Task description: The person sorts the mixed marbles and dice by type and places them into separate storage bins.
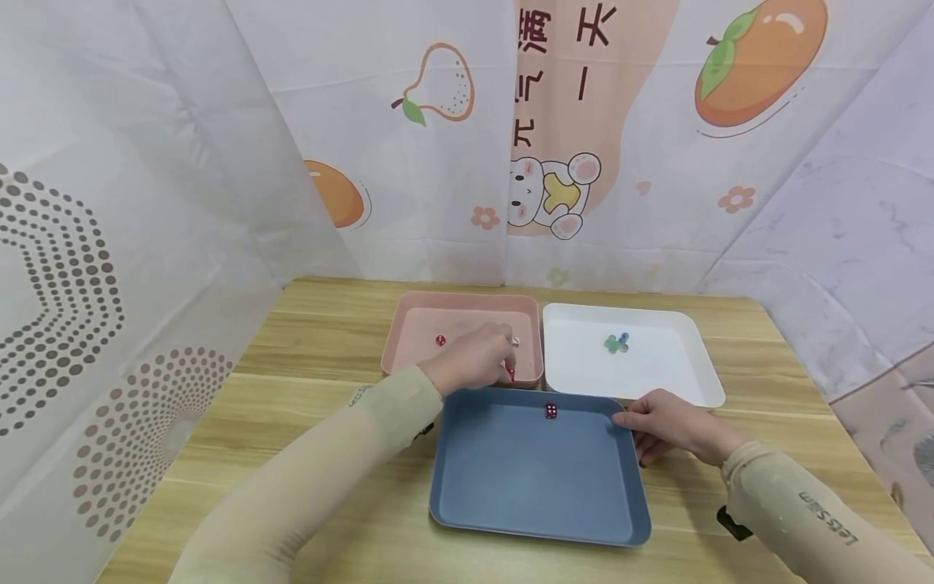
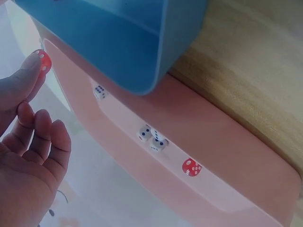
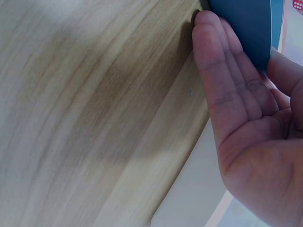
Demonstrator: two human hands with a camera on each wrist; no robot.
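Note:
My left hand (image 1: 473, 357) pinches a red die (image 2: 46, 62) between thumb and fingertip, near the front right corner of the pink tray (image 1: 467, 301). Inside that tray lie another red die (image 2: 191, 167) and several white dice (image 2: 157, 143); my hand hides part of them in the head view. My right hand (image 1: 674, 425) holds the blue tray (image 1: 540, 478) at its far right corner, thumb over the rim and fingers along the outer wall. A red die (image 1: 550, 411) with white dots sits in the blue tray by its far wall.
A white tray (image 1: 679, 369) stands at the back right beside the pink one, with small green and blue pieces (image 1: 616, 344) in it. All three trays are on a wooden table (image 1: 321, 341). A printed curtain (image 1: 409, 162) hangs behind the table.

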